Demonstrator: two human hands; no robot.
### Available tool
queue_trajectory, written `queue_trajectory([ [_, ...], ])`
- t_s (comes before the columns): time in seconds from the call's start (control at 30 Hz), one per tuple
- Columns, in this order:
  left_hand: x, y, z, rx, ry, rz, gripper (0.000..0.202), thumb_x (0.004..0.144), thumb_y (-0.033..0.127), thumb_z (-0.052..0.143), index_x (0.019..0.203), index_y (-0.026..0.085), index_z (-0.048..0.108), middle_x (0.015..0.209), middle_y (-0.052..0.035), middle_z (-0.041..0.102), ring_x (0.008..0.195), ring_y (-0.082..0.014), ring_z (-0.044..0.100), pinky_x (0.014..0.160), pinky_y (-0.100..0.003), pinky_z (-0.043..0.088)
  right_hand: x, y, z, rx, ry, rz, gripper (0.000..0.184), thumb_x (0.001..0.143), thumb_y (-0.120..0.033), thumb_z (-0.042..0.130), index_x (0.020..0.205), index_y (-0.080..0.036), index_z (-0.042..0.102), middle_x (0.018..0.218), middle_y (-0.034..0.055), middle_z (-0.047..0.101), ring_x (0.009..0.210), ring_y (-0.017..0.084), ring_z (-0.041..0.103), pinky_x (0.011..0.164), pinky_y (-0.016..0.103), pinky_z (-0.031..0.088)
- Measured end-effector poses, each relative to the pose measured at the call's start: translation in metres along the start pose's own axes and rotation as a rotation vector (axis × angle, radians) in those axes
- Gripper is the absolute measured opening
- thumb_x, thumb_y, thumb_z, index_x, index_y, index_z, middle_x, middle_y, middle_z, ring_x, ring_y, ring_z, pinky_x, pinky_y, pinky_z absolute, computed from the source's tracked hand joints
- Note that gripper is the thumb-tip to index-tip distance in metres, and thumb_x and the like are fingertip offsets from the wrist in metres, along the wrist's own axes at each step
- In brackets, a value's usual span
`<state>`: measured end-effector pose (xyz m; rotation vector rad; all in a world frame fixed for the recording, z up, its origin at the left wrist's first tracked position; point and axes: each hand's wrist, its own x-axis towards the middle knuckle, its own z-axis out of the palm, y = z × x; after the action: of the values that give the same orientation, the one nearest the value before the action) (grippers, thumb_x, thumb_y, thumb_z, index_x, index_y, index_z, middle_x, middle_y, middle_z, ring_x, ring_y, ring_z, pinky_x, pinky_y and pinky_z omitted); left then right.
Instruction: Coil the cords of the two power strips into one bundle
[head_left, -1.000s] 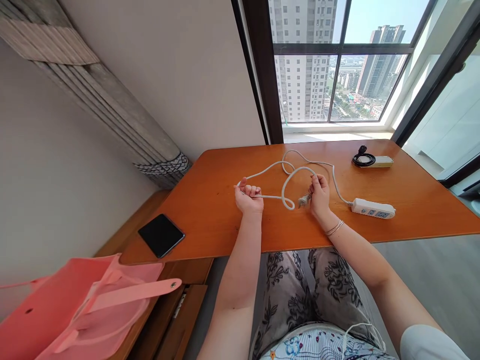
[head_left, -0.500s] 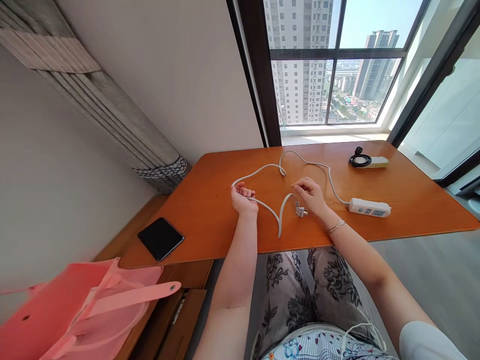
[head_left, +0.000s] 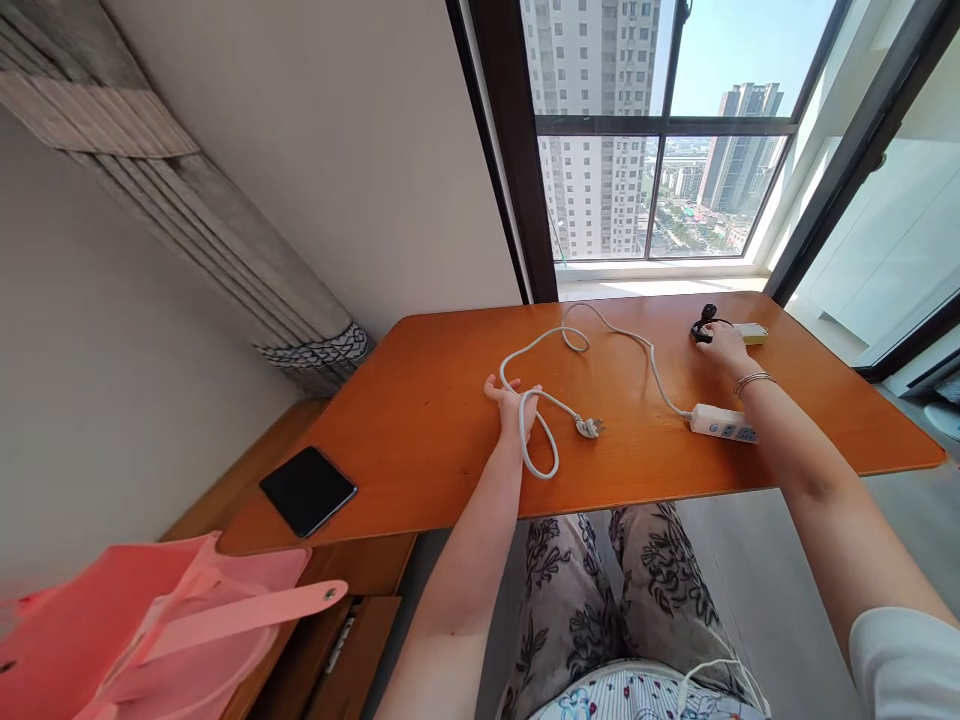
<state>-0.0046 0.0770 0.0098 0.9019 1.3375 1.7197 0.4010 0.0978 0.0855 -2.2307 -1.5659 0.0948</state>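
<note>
A white power strip [head_left: 721, 422] rests on the right half of the desk, partly covered by my right forearm. Its white cord [head_left: 541, 474] winds leftward across the wood and loops around my left hand [head_left: 517, 405]. The plug [head_left: 589, 428] lies on the desk just right of that hand. My left hand is low over the desk with fingers apart, the cord running across it. At the far right, my right hand [head_left: 726, 345] has its fingers closed on a coiled black cable [head_left: 703, 326] with a plug, beside a pale adapter-like block [head_left: 751, 333], partly hidden.
A black tablet [head_left: 308, 491] lies at the left of the orange-brown desk [head_left: 420, 400]. Below it, a pink bag [head_left: 142, 620] sits by a wooden cabinet. Behind the desk is a window [head_left: 660, 190]; a grey curtain [head_left: 225, 240] hangs at left.
My right hand has moved right and away from me, from near the white plug to the black cable. My left hand has shifted slightly right and opened; the plug has dropped onto the desk.
</note>
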Motion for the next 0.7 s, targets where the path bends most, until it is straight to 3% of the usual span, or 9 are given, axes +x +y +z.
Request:
queue_trajectory([
  [0.1,-0.001,0.0,0.0,0.108,0.023,0.046,0.082,0.062,0.005,0.083,0.121,0.03,0.034,0.116,-0.0002,0.049,0.071,-0.0044,0.06,0.079,-0.027,0.055,0.001,0.021,0.011,-0.251,-0.076,0.025,0.051,0.088,-0.021,0.063,0.138,-0.014,0.058,0.145,0.0239,0.049,0.132,0.037,0.047,0.104,0.05,0.043],
  [0.2,0.0,-0.001,0.0,0.162,0.024,0.079,0.076,0.064,0.009,0.084,0.121,0.026,0.036,0.126,-0.0053,0.044,0.081,-0.0065,0.062,0.09,-0.033,0.054,0.002,0.024,0.015,-0.384,-0.031,-0.012,0.038,0.094,-0.019,0.052,0.13,-0.011,0.064,0.135,0.0255,0.054,0.126,0.037,0.049,0.099,0.049,0.043],
  [0.3,0.001,-0.002,0.0,0.192,0.033,0.105,0.067,0.068,0.013,0.083,0.119,0.023,0.04,0.13,-0.0086,0.043,0.088,-0.0093,0.063,0.094,-0.034,0.053,0.002,0.019,0.014,-0.407,0.026,-0.107,0.037,0.097,-0.013,0.039,0.12,-0.009,0.068,0.129,0.027,0.057,0.123,0.036,0.049,0.096,0.049,0.042],
  [0.37,0.001,-0.002,0.0,0.192,0.029,0.126,0.059,0.071,0.014,0.082,0.116,0.022,0.043,0.132,-0.0096,0.044,0.089,-0.0102,0.063,0.096,-0.035,0.052,0.001,0.015,0.011,-0.346,0.056,-0.129,0.035,0.098,-0.014,0.038,0.117,-0.009,0.067,0.126,0.0275,0.059,0.121,0.036,0.05,0.096,0.049,0.042],
  [0.47,0.001,-0.002,0.001,0.131,0.012,0.131,0.046,0.079,0.019,0.078,0.113,0.021,0.048,0.13,-0.009,0.049,0.084,-0.0092,0.063,0.092,-0.032,0.053,-0.003,0.004,0.005,-0.115,0.156,-0.119,0.025,0.096,-0.022,0.049,0.111,-0.01,0.064,0.121,0.0245,0.062,0.118,0.035,0.051,0.097,0.047,0.043],
  [0.57,0.002,-0.002,0.002,0.042,-0.043,0.078,0.035,0.083,0.024,0.074,0.11,0.021,0.052,0.12,-0.0059,0.056,0.077,-0.0085,0.062,0.082,-0.028,0.053,-0.007,-0.019,-0.002,0.309,0.31,-0.06,0.015,0.095,-0.026,0.051,0.103,-0.016,0.059,0.106,0.0149,0.064,0.102,0.027,0.057,0.095,0.042,0.047],
  [0.63,0.003,-0.003,0.002,0.011,-0.067,0.063,0.036,0.082,0.025,0.076,0.11,0.022,0.054,0.117,-0.0045,0.058,0.076,-0.008,0.062,0.079,-0.026,0.052,-0.014,-0.042,-0.006,0.668,0.4,-0.023,0.013,0.097,-0.031,0.049,0.098,-0.02,0.054,0.095,0.0067,0.06,0.088,0.02,0.057,0.087,0.038,0.053],
  [0.7,0.004,-0.004,0.002,0.014,-0.063,0.052,0.047,0.078,0.024,0.08,0.116,0.023,0.054,0.123,-0.0057,0.058,0.08,-0.0087,0.063,0.082,-0.027,0.053,-0.026,-0.069,-0.009,0.99,0.42,-0.087,0.019,0.096,-0.042,0.052,0.092,-0.023,0.05,0.089,0.0006,0.053,0.08,0.016,0.053,0.078,0.033,0.057],
])
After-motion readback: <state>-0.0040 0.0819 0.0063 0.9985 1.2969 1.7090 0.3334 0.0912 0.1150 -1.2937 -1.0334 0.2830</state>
